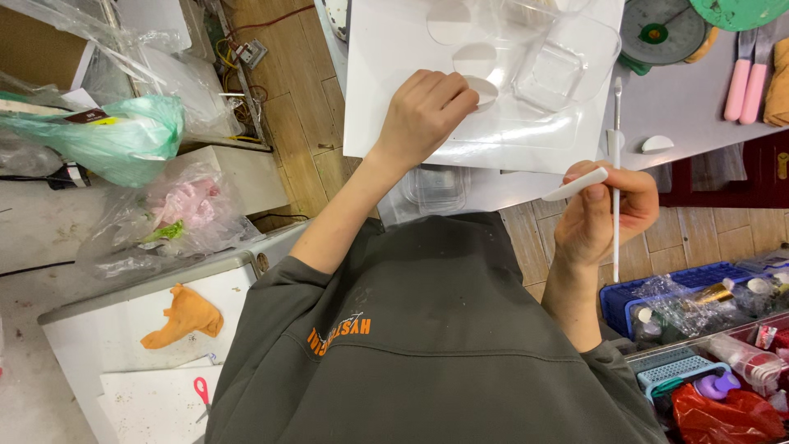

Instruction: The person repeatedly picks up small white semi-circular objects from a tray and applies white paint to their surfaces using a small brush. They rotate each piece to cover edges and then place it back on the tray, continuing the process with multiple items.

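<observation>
White oval piece (482,90) pinched in curled left hand (427,111) fingers over white board (386,74). Right hand (604,214) closed around second white piece (575,184) and thin white stick (616,177).

board (386,99) on table (690,107), scale (657,31) right, crate (633,296) below

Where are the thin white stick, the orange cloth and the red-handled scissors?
Thin white stick (615,214), head view, mid shaft.
Orange cloth (185,316), head view, centre of the crumpled fabric.
Red-handled scissors (201,390), head view, on the handle loop.
</observation>
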